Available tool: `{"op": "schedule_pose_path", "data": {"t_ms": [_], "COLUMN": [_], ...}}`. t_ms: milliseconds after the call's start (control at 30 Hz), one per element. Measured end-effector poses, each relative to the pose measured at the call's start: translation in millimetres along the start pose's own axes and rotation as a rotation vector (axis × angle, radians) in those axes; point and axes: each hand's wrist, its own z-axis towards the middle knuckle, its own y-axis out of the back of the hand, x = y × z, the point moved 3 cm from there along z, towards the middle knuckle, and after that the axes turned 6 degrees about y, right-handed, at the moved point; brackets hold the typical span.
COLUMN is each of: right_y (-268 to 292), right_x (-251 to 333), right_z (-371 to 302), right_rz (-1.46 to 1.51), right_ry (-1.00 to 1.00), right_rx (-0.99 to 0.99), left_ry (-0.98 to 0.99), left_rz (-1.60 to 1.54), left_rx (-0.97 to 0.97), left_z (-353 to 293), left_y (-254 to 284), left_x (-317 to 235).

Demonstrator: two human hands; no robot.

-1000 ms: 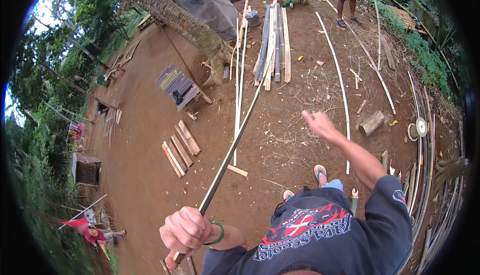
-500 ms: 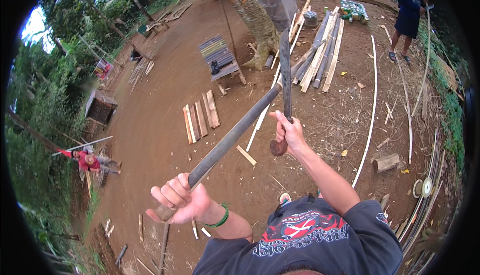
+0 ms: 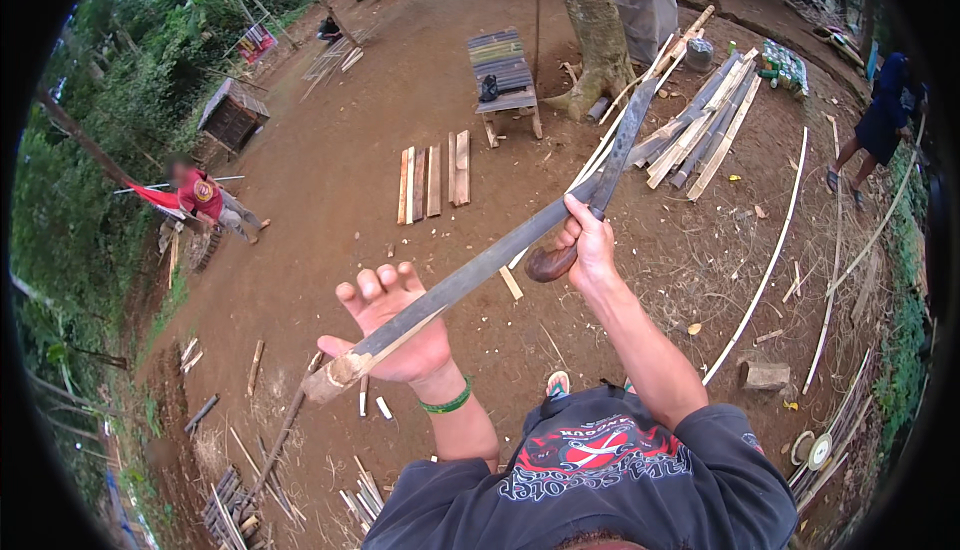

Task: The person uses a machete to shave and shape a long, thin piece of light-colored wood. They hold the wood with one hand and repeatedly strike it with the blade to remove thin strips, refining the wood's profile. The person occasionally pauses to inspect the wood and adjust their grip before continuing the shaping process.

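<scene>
My right hand (image 3: 591, 250) is closed around the handle of a machete (image 3: 628, 135), whose dark blade points up and away. Its rounded brown wooden butt sticks out below my fingers. A dark bamboo strip (image 3: 455, 292) with a pale, cut near end slants across in front of me. Its far end meets the base of the blade, next to my right thumb, which seems to press on it. My left hand (image 3: 395, 322) is open with fingers spread, and the strip lies across its palm. A green band circles my left wrist.
Short boards (image 3: 433, 182) lie on the dirt ahead, before a small slatted bench (image 3: 505, 80). Bamboo lengths (image 3: 705, 115) are piled beside a tree trunk (image 3: 590, 30). A log piece (image 3: 765, 375) sits at right. One person (image 3: 205, 200) is at left, another (image 3: 885, 115) at far right.
My left hand has loosened from its grip and spread its fingers. The bamboo strip has come down to a flatter slant, and the machete blade now tilts right. My view has shifted left.
</scene>
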Motion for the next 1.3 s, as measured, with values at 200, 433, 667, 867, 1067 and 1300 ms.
{"op": "schedule_pose_path", "data": {"t_ms": [200,433,667,867,1067,1300], "right_y": [-1,22,-16,94,52,192], "right_x": [15,46,40,44,32,54], "right_z": [-11,-67,-161,-54,-105,16], "right_rz": [-0.131,-0.73,-1.124,-1.194,-1.175,-1.299], "right_ry": [0.017,0.255,0.578,0.37,0.67,0.318], "right_rx": [0.008,0.255,0.768,0.208,0.619,-0.128], "left_ry": [0.138,-0.032,-0.1,-0.019,-0.097,-0.018], "left_rz": [0.143,0.142,0.229,0.226,0.27,0.236], "left_rx": [0.636,0.437,0.195,0.163,0.134,0.145], "left_z": [21,18,7,7,6,7], "left_y": [-20,-41,-49,-58,-60,-63], "left_x": [10,21,29,26,24,21]}}
